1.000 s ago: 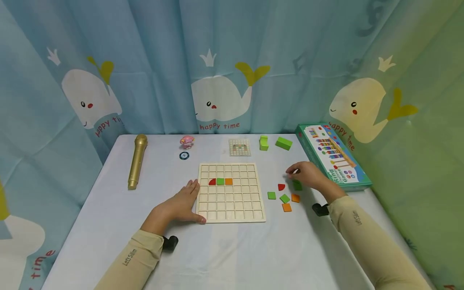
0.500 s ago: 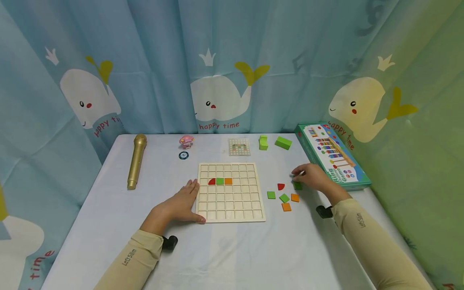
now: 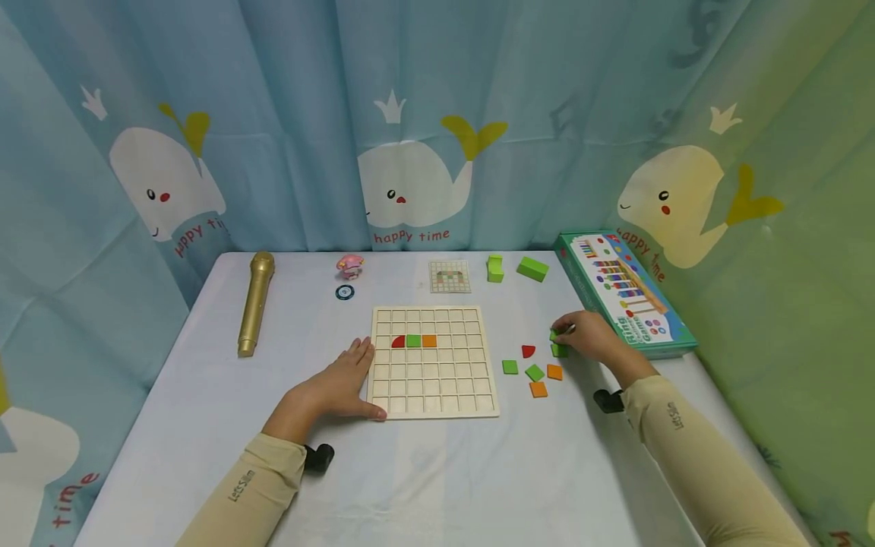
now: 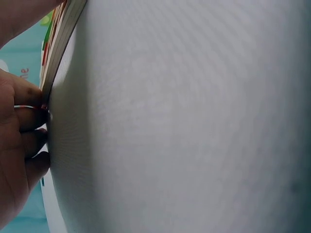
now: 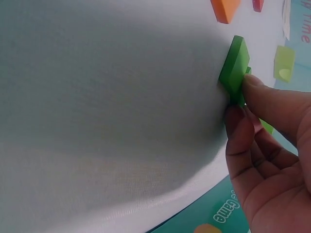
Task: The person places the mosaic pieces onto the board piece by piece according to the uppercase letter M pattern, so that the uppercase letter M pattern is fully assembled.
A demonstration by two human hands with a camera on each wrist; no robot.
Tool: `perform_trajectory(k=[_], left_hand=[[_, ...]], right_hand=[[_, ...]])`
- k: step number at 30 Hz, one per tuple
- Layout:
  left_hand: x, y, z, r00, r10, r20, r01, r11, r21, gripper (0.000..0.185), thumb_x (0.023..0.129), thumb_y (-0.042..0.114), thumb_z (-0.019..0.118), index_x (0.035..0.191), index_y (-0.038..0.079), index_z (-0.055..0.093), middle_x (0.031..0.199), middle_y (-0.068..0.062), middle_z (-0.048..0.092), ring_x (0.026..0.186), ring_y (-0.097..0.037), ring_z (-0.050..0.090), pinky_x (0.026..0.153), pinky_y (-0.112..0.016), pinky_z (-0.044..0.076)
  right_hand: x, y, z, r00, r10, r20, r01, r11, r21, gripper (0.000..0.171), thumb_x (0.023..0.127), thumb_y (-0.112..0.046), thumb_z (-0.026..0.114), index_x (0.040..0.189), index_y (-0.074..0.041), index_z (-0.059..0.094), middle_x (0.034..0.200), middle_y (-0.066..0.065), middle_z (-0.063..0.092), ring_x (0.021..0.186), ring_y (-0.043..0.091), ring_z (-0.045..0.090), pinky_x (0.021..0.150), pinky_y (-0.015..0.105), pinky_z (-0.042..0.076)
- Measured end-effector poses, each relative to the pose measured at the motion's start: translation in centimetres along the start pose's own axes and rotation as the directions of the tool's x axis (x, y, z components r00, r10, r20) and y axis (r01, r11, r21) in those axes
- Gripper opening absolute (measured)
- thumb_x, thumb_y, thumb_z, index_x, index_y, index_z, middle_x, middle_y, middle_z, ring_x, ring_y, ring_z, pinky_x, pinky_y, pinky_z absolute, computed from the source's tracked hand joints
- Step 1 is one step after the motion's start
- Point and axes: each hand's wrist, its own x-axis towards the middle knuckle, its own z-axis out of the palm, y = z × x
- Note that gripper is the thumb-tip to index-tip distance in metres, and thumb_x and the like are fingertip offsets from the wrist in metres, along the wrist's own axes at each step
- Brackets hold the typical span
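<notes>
A light wooden grid board [image 3: 432, 391] lies mid-table with a red quarter-round tile [image 3: 399, 342], a green square tile [image 3: 413, 341] and an orange square tile [image 3: 429, 341] in a row. Along the board's left side rests my left hand [image 3: 339, 386], fingers extended, thumb at the near left corner. In the left wrist view, its fingertips touch down by the board's edge [image 4: 60, 46]. My right hand [image 3: 589, 335] pinches a green tile [image 3: 554, 334] between thumb and fingers, partly hidden by them. Another green tile [image 5: 235, 65] lies right against the fingertips.
Loose tiles lie right of the board: a red quarter-round [image 3: 529, 351], green squares [image 3: 510, 367] and orange squares [image 3: 538, 390]. Behind are a pattern card [image 3: 450, 277], green blocks [image 3: 532, 269], a pink figurine [image 3: 350, 266] and a round token [image 3: 345, 292]. A gold microphone [image 3: 256, 304] and game box [image 3: 629, 296] flank them.
My right hand has moved slightly right and down to the green tiles, and its fingers have closed on one. The left hand stays at the board's edge.
</notes>
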Motion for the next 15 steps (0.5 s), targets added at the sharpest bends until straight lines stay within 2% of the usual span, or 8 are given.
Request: perform_trajectory(k=[7,15], left_hand=[[-0.05,0.11,-0.16,1.0,0.006,-0.011,-0.006,1.0,-0.016,0.127,0.074,0.059,0.083,0.156,-0.011,0.015,0.165,-0.025,0.008,0.153,-0.038,0.004,0.122,-0.05,0.015],[-0.04,0.07,-0.1,1.0,0.0,-0.009,-0.001,1.0,-0.013,0.127,0.074,0.059,0.083,0.156,-0.01,0.015,0.165,-0.024,0.008,0.153,-0.038,0.004,0.122,-0.05,0.016]], right_hand=[[0.09,-0.22,-0.12,1.0,-0.002,0.006,0.002,1.0,-0.001,0.024,0.093,-0.009,0.072,0.113,0.005,0.072,0.104,0.019,0.068,0.091,0.029,0.061,0.076,0.043,0.052],[-0.02,-0.32,-0.18,1.0,-0.008,-0.021,0.009,1.0,0.028,0.015,0.091,-0.007,0.073,0.104,0.0,0.072,0.099,0.015,0.068,0.088,0.028,0.061,0.071,0.037,0.05]])
